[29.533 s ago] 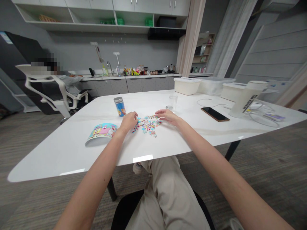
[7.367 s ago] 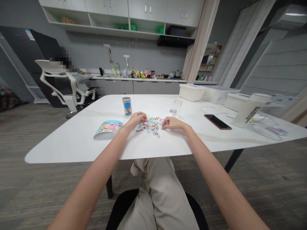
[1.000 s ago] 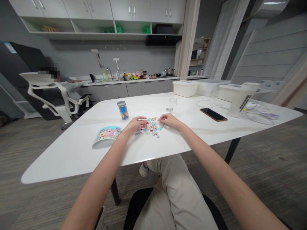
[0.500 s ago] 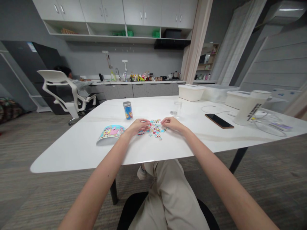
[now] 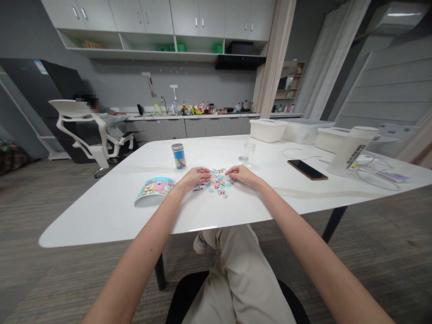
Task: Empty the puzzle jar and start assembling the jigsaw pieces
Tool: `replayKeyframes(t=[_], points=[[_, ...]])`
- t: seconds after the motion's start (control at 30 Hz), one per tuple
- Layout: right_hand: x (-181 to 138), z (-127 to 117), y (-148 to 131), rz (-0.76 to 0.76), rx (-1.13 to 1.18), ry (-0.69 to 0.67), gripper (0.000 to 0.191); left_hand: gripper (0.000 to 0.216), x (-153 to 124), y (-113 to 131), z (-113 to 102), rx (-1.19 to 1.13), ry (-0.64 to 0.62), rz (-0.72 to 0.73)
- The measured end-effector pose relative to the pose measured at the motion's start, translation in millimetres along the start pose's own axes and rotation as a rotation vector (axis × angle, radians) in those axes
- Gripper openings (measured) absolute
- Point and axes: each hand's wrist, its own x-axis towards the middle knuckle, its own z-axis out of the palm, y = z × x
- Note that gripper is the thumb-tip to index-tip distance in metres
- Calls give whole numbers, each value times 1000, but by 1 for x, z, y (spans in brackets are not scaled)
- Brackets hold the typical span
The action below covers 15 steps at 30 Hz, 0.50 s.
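Observation:
Small colourful jigsaw puzzle pieces (image 5: 220,183) lie in a loose heap on the white table. My left hand (image 5: 195,178) rests at the heap's left side, fingers curled together over some pieces. Opposite it, my right hand (image 5: 245,174) has its fingertips pinched at the right edge of the heap. What either hand holds, if anything, is too small to make out. A curled picture sheet (image 5: 155,186) with cartoon figures lies left of my left hand. Behind it stands a blue cartoon-printed jar (image 5: 179,156) with a silver lid.
Past my right hand stand a clear open jar (image 5: 250,153) and a silver lid (image 5: 243,159). Farther right are a phone (image 5: 307,169), a white tumbler (image 5: 353,150), cables and storage boxes (image 5: 268,130). A person sits on a white chair (image 5: 97,130) at the back left.
The view has shifted very slightly. Both hands stay at the heap, with my right fingertips a touch farther left; no piece has clearly moved.

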Motion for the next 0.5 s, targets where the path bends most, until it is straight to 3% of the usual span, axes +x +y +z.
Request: replayKeyframes(t=[0.2,0.5], points=[[0,-2,2,-46,-26,-6,9,25,-1,0,2,15,-9,-28],[1,-1,-1,-11,-24,-2,18,19,-3,4,4,35,-4,-50]])
